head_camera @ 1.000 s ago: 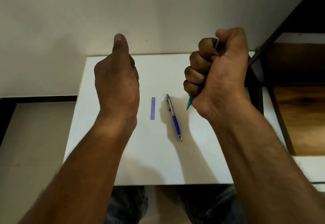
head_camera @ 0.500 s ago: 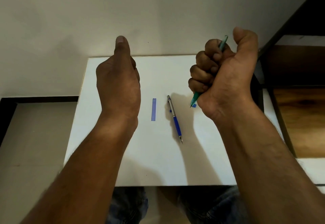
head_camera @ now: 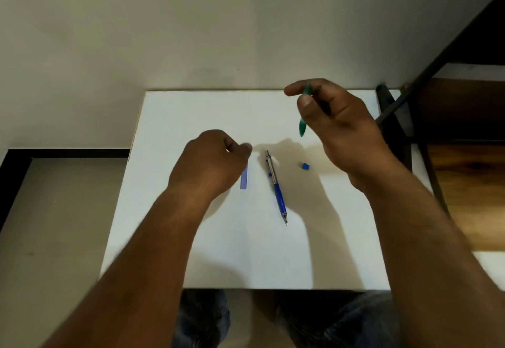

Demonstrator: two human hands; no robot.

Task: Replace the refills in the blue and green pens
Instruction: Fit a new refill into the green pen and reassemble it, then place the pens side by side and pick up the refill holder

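Note:
My right hand (head_camera: 336,129) holds the green pen (head_camera: 302,126) above the white table (head_camera: 246,252), pinched between thumb and fingers with its tip pointing down. The blue pen (head_camera: 276,186) with a silver upper barrel lies on the table, tip toward me. My left hand (head_camera: 210,164) hovers low just left of the blue pen with fingers loosely curled, blurred, and seems to hold nothing. It partly covers a thin blue strip (head_camera: 243,180) lying on the table. A small blue piece (head_camera: 305,166) sits right of the blue pen.
The table stands against a plain wall. A dark metal frame (head_camera: 396,118) and a wooden shelf (head_camera: 470,189) are close on the right. The floor lies to the left, and my knees show under the near edge.
My left hand dropped from a raised position to low over the strip. My right hand loosened from a fist to a finger pinch on the green pen. The small blue piece now shows fully.

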